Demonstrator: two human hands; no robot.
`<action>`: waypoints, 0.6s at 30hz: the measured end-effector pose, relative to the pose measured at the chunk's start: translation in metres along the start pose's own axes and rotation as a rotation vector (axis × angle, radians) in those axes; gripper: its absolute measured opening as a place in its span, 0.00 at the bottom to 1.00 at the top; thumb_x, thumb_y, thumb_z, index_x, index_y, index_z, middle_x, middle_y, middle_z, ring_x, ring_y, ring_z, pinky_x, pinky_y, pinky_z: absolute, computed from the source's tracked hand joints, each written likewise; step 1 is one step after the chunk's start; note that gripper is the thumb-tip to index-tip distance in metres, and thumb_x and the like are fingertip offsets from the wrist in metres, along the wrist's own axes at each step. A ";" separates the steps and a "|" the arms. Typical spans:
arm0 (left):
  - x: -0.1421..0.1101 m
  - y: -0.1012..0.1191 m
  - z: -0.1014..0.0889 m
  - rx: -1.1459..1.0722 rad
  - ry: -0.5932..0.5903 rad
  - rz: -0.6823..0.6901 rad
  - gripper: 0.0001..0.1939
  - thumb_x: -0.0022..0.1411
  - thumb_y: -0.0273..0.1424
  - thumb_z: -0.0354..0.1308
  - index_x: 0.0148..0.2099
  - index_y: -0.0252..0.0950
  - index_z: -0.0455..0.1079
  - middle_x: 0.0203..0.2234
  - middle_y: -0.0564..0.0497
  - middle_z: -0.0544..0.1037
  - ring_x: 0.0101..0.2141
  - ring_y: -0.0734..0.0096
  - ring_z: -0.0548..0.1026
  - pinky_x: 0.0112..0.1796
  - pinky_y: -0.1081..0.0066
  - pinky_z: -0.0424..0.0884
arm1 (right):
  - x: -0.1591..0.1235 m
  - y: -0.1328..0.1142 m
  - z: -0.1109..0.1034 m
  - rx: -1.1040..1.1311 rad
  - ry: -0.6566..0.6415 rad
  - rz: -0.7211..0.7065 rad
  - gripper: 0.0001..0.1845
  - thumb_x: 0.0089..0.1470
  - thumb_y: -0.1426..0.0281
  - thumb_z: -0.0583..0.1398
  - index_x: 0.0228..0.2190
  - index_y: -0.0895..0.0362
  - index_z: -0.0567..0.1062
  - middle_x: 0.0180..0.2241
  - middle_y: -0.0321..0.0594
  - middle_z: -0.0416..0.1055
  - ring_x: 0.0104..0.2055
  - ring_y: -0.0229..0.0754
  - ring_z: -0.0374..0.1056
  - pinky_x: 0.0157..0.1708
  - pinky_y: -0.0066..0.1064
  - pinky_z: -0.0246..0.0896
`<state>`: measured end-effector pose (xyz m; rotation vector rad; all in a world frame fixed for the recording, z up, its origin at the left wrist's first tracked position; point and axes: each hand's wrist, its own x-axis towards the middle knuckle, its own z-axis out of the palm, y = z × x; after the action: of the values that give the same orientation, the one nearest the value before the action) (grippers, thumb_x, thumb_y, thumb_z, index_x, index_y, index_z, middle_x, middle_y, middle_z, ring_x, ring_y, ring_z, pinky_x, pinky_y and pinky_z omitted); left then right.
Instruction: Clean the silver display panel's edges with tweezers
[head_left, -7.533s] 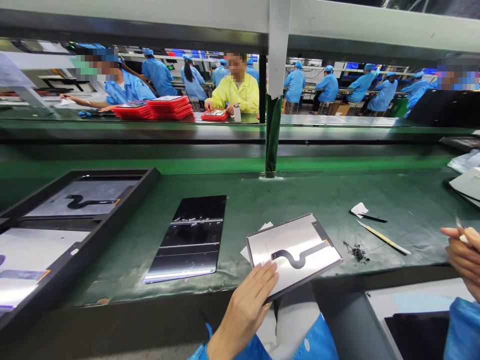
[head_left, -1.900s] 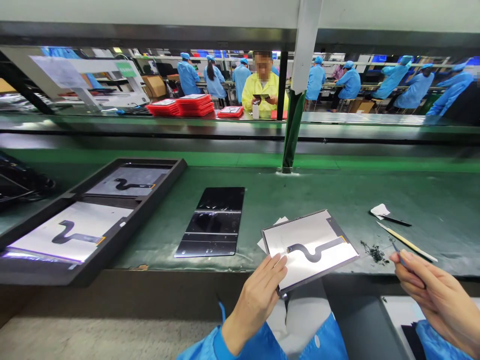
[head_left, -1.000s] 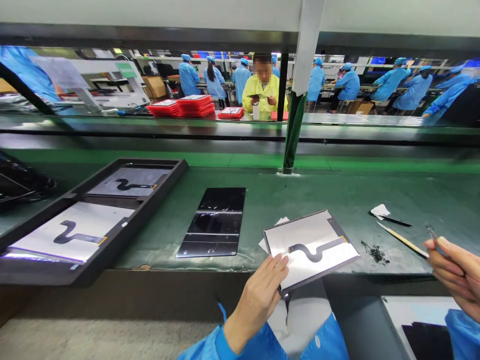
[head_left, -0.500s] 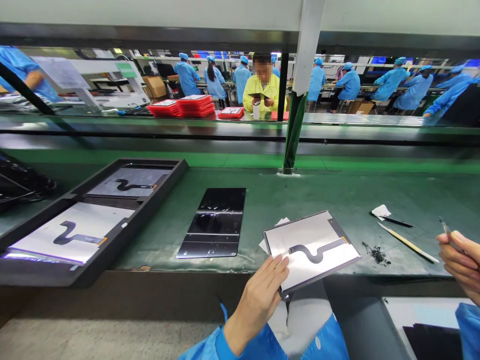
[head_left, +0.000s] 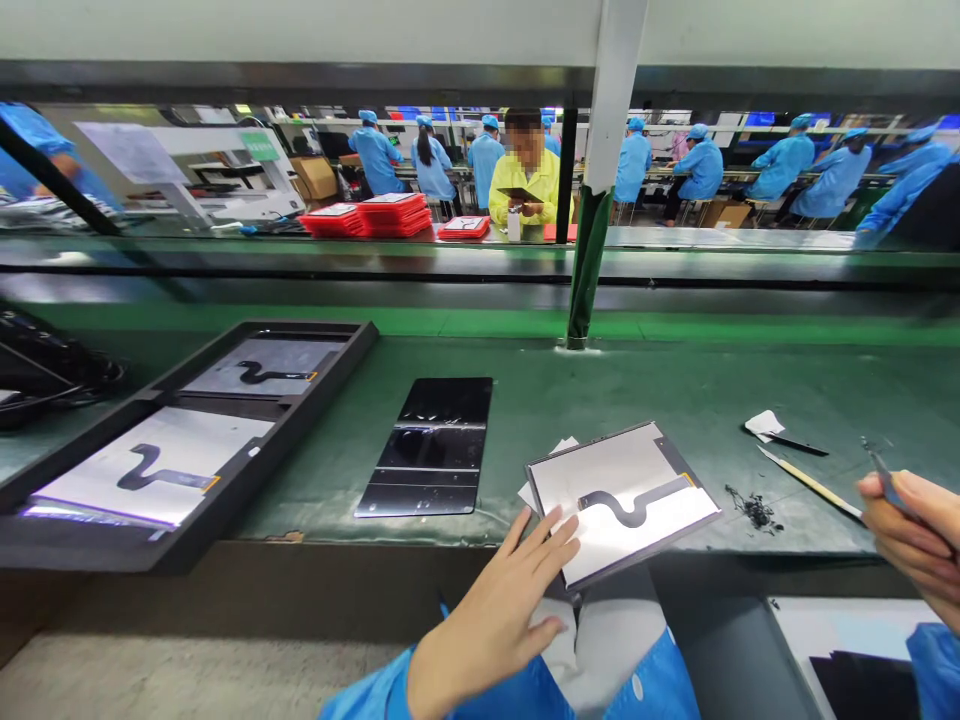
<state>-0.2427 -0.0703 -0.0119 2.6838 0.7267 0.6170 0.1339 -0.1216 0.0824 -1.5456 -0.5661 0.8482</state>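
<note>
L hand (head_left: 499, 610) loose, fingers spread, gripping nothing, fingertips resting on lower-L part of silver panel (head_left: 596, 465) w/ dark S-shaped ribbon cable (head_left: 621, 512). Panel lies askew at front edge of bench (head_left: 532, 395), partly overhanging, white slip (head_left: 564, 443) poking out at upper L. R hand (head_left: 911, 530) pinches tweezer-like tool (head_left: 883, 475) btwn thumb & fingers, well apart from panel; can't tell if its tips touch. Dark scraps (head_left: 757, 510) btwn panel & pale pointed tool (head_left: 810, 483). Glossy black sheet (head_left: 424, 445) L of panel, black tray (head_left: 300, 415) further L
</note>
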 end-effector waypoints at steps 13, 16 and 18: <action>0.033 -0.002 -0.004 -0.153 0.004 0.014 0.06 0.66 0.23 0.58 0.36 0.39 0.71 0.64 0.48 0.65 0.66 0.50 0.54 0.60 0.41 0.61 | -0.049 0.009 0.096 -0.059 -0.429 -0.080 0.25 0.47 0.46 0.66 0.25 0.55 0.71 0.22 0.30 0.62 0.18 0.29 0.44 0.14 0.22 0.38; 0.023 -0.003 -0.005 -0.148 0.011 -0.006 0.07 0.66 0.23 0.57 0.36 0.39 0.71 0.64 0.48 0.65 0.67 0.52 0.54 0.60 0.43 0.62 | -0.065 0.071 0.107 -0.208 -0.519 -0.078 0.25 0.55 0.45 0.58 0.25 0.54 0.69 0.21 0.30 0.60 0.20 0.34 0.51 0.17 0.25 0.45; 0.020 -0.004 -0.004 -0.155 0.012 -0.015 0.08 0.65 0.21 0.56 0.36 0.39 0.71 0.64 0.47 0.65 0.67 0.52 0.53 0.60 0.43 0.61 | -0.081 0.111 0.109 -0.314 -0.608 -0.125 0.25 0.59 0.46 0.55 0.24 0.54 0.68 0.20 0.31 0.59 0.23 0.37 0.55 0.23 0.27 0.50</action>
<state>-0.2308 -0.0560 -0.0030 2.5330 0.6732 0.6576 -0.0134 -0.1329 -0.0118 -1.4981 -1.2722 1.1788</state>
